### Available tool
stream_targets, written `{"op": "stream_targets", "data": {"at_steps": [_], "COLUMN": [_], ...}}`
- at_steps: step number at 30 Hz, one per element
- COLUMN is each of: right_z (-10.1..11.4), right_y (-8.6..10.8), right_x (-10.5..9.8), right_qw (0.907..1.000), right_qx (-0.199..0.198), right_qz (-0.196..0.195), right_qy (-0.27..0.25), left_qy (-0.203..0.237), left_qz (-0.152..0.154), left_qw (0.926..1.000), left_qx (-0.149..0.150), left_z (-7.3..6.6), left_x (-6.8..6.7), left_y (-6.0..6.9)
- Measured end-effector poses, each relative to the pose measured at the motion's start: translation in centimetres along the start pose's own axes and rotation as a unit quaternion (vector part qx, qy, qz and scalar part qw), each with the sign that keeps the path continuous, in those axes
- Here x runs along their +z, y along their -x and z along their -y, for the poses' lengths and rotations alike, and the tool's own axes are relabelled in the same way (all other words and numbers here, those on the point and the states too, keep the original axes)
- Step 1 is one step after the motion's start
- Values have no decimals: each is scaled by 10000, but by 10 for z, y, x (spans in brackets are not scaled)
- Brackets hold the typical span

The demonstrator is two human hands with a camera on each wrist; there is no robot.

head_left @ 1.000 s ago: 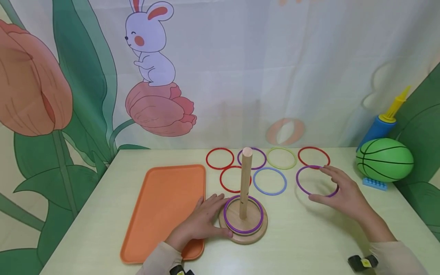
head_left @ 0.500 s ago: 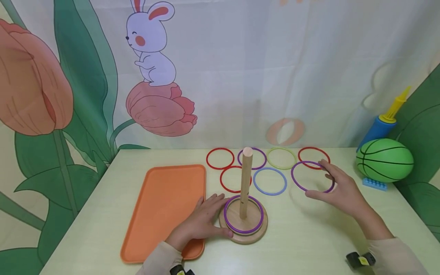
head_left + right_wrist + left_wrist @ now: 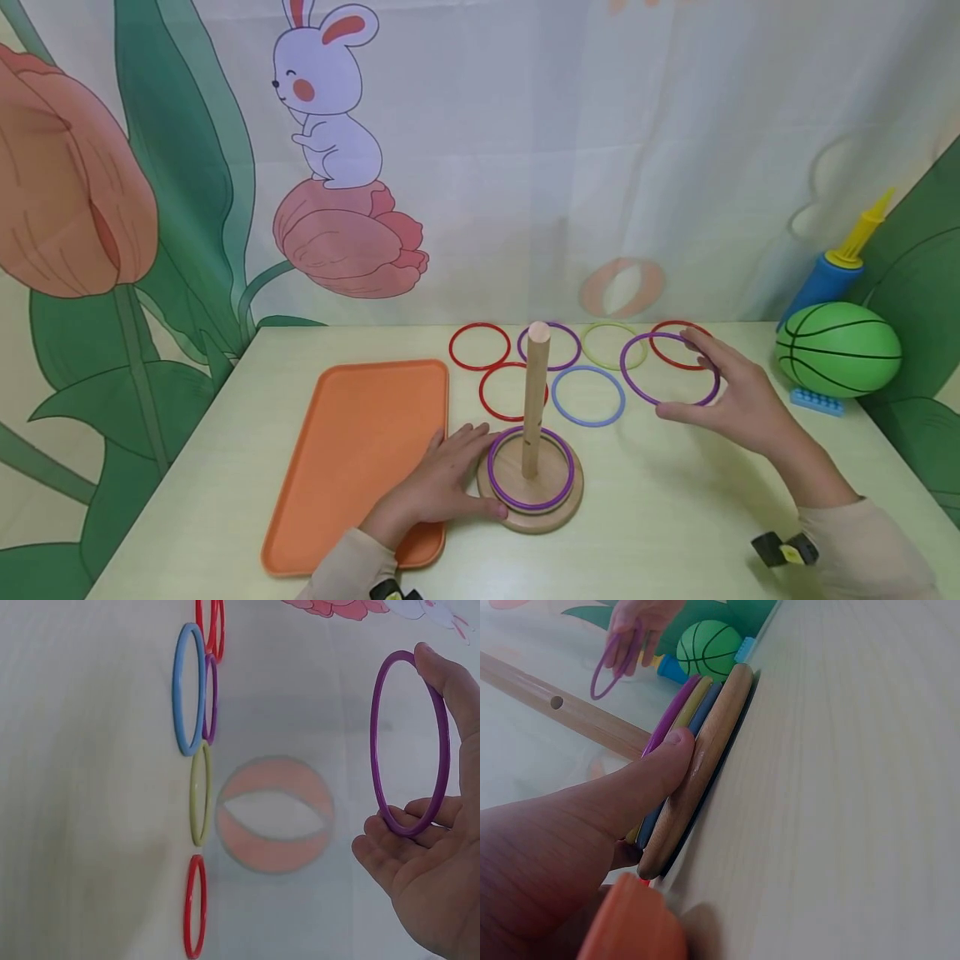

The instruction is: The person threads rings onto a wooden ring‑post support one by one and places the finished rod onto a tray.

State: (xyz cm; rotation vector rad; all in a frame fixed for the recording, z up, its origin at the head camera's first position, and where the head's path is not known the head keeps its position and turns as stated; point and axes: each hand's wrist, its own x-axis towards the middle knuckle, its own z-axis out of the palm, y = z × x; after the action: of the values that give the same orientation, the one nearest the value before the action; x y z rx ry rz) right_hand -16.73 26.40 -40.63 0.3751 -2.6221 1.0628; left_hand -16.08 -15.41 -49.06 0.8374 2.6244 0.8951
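Observation:
My left hand (image 3: pixel 442 487) holds the round base (image 3: pixel 536 523) of a wooden ring stand by its left side, thumb at the near edge. Around its upright peg (image 3: pixel 536 392) lies a purple ring (image 3: pixel 574 468); the left wrist view shows a yellow-green ring (image 3: pixel 682 718) and a blue ring (image 3: pixel 703 709) beneath it. Right of the stand, my right hand (image 3: pixel 738 400) pinches another purple ring (image 3: pixel 622 364) by its right side, thumb below and fingers above. That ring hangs in the air, raised off the table.
Behind the stand lie red rings (image 3: pixel 451 346), a purple ring (image 3: pixel 579 346), a yellow-green ring (image 3: pixel 600 325) and a blue ring (image 3: pixel 624 400). An orange tray (image 3: pixel 360 450) sits left. At right are a green ball (image 3: pixel 838 350), a blue block (image 3: pixel 817 402) and a pump (image 3: pixel 825 279).
My right hand has moved left and a little away from me with the purple ring, which has risen off the table near the red ring. The left hand and stand have stayed put.

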Motion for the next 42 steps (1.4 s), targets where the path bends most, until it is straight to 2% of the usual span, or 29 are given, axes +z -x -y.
{"op": "stream_targets", "data": {"at_steps": [8,13,20,27,42], "right_z": [15,21,38,53,77], "right_y": [-7,-10,-13,-17,-17], "right_x": [-5,-7,-9,-11,-13], "right_qw": [9999,9994,9989,9958,9906], "right_qx": [-141,-257,-345,-699,-1160], "right_qz": [56,115,103,160,105], "right_qy": [-4,-191,-293,-571,-712], "left_qy": [42,38,-58,-55,-34], "left_qz": [0,13,-58,-67,-44], "left_qw": [10000,10000,9999,9999,9999], "left_qx": [7,-2,114,137,103], "left_z": [-1,0,2,3,3], "left_x": [0,0,1,1,1], "left_y": [0,-1,-2,-2,-2]}}
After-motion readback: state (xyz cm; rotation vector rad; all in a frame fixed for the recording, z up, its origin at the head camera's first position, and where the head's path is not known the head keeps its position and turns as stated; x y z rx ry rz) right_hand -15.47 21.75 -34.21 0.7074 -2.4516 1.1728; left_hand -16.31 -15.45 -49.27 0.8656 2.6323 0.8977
